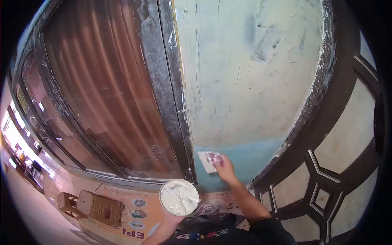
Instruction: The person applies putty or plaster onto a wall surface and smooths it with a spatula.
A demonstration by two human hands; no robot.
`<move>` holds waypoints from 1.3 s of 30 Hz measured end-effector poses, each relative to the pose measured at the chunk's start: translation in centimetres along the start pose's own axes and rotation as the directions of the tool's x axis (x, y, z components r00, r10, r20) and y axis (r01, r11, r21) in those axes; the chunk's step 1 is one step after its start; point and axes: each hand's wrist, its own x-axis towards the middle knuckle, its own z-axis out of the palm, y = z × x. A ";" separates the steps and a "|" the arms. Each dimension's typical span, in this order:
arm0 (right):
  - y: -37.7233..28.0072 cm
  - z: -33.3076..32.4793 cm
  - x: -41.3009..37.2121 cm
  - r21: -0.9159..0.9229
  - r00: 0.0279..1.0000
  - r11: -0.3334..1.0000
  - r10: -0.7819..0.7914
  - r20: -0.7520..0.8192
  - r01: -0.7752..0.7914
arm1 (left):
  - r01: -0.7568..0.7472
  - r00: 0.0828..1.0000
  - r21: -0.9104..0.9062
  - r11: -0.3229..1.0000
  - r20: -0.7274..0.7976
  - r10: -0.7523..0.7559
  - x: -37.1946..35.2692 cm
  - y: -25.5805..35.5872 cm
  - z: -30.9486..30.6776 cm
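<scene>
My left hand (173,219) holds a round tub of white putty (179,198) from below, low in front of my body. The putty's surface is thick and streaked. My right hand (223,166) is closed around a flat, pale putty scraper (206,163) with a reddish, white-smeared grip. Its blade lies against, or very close to, the lower blue part of the wall panel (245,159), near the left frame edge. Higher up, the panel (228,98) is pale cream-green with scratches and grey patches.
To the left is a dark-framed window (161,69) with a brown curtain (102,73) behind glass. Brown plastic stools (96,206) stand at lower left by a printed banner (134,216) on the floor. A dark panelled door (347,118) is on the right.
</scene>
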 end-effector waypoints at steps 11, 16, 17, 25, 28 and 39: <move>-10.3 -2.8 -2.8 0.521 0.967 0.817 -0.241 -0.079 0.246 | 0.108 0.979 -0.199 0.974 0.192 -0.069 3.5 0.3 4.8; -11.0 -2.7 -3.6 0.344 0.937 0.872 -0.314 -0.155 0.349 | 0.065 0.986 -0.125 0.990 0.161 -0.045 4.7 0.2 7.1; -11.3 -2.8 -3.8 0.223 0.933 0.910 -0.319 -0.166 0.351 | 0.071 0.985 -0.122 0.990 0.167 -0.050 4.8 0.1 7.4; -12.8 -3.2 -4.8 -0.089 0.793 0.803 -0.596 -0.126 0.589 | 0.055 0.973 -0.172 0.984 0.232 -0.014 4.8 0.0 7.8; -11.1 -3.2 -4.1 -0.270 0.759 0.713 -0.637 0.137 0.647 | 0.026 0.989 -0.232 0.972 0.148 0.008 5.0 0.4 7.8; -13.1 -5.6 -2.4 0.350 0.977 0.917 -0.146 -0.157 0.193 | 0.049 0.981 -0.101 0.994 0.191 -0.029 3.9 0.9 7.3</move>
